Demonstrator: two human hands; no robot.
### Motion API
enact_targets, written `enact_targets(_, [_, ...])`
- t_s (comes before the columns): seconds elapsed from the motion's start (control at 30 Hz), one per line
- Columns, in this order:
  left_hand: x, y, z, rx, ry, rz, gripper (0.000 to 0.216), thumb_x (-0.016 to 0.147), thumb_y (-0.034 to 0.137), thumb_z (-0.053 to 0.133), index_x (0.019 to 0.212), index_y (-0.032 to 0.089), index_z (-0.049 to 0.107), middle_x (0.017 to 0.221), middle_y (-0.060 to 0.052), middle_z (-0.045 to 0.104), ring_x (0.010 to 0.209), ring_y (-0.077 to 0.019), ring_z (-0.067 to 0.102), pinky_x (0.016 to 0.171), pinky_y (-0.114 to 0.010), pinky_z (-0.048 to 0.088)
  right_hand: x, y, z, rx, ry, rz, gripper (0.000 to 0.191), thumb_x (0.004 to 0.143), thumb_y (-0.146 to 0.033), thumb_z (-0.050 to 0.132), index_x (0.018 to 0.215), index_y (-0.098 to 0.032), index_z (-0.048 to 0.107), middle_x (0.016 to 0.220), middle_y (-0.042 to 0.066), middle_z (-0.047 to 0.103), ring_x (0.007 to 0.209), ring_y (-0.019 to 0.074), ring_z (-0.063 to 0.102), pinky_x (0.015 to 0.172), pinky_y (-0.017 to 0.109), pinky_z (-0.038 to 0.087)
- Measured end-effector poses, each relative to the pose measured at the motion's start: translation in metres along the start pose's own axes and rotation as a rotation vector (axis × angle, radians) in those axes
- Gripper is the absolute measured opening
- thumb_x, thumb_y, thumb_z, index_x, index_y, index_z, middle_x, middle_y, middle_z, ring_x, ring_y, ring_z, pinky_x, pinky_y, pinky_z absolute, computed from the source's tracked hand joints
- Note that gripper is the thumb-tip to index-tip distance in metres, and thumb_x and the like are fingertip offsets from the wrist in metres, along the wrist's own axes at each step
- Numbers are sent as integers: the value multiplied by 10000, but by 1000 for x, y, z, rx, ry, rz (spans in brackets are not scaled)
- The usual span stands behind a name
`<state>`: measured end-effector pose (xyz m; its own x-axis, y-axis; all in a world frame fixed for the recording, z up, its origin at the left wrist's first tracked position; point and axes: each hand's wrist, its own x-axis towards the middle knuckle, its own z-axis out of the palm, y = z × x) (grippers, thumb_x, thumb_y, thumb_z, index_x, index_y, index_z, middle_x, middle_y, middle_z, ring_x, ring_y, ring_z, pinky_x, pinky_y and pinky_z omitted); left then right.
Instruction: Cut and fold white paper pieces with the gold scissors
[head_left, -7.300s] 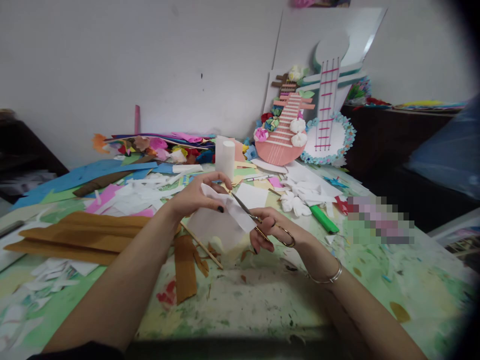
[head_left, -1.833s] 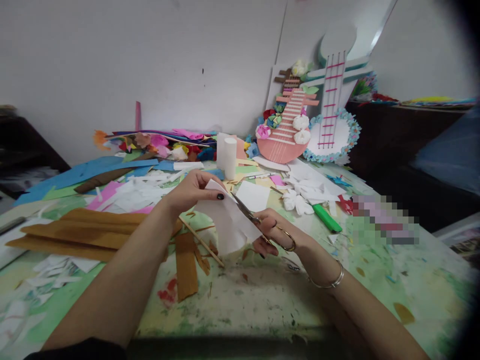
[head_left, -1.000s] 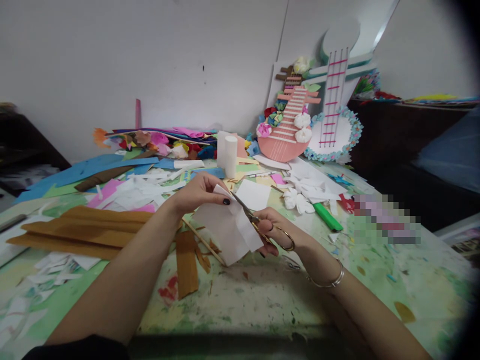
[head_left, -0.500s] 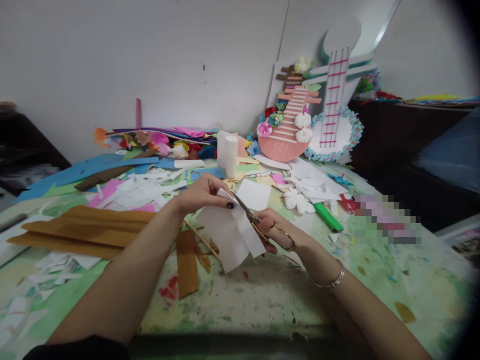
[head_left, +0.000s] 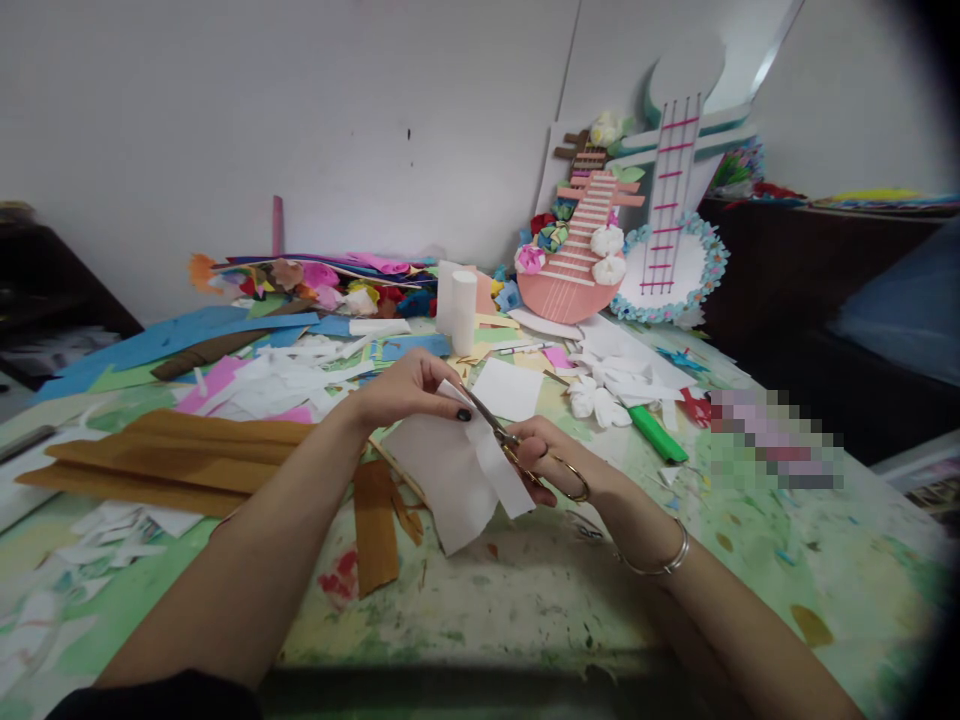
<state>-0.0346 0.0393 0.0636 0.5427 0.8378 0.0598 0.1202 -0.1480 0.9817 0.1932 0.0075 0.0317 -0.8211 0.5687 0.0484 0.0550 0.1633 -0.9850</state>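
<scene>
My left hand (head_left: 411, 388) pinches the upper edge of a white sheet of paper (head_left: 442, 475) between thumb and fingers. The sheet hangs down over the table, with a narrower strip along its right side. My right hand (head_left: 536, 455) is closed round the handles of gold-handled scissors (head_left: 489, 418). Their blades point up and to the left, along the paper's right edge close to my left thumb. Whether the blades are fully closed is hard to see. Behind the scissors lies a square of white paper (head_left: 508, 388).
Brown crepe paper (head_left: 180, 460) lies left, with a brown strip (head_left: 373, 530) nearer the middle. White scraps (head_left: 292, 375), a white roll (head_left: 463, 312), paper petals (head_left: 596, 400) and a green stick-like piece (head_left: 657, 433) surround the hands. Decorated paper lutes (head_left: 574, 270) lean on the back wall.
The white sheet's lower left part has swung slightly left and down, and its right strip stands more apart from it. Both hands stay nearly in place.
</scene>
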Motion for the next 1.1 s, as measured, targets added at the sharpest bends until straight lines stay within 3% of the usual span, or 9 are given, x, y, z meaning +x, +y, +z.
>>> enact_targets(1.1, [2,-1,8,11,-105,-5,90,621,178,761,702,149,735,607,-9,685,512,-75,581,481,-139,451,2,14,-2,32,-17,33,584,758,-716,461,662,-140,486,457,-10,535,285,37,384,267,143,278])
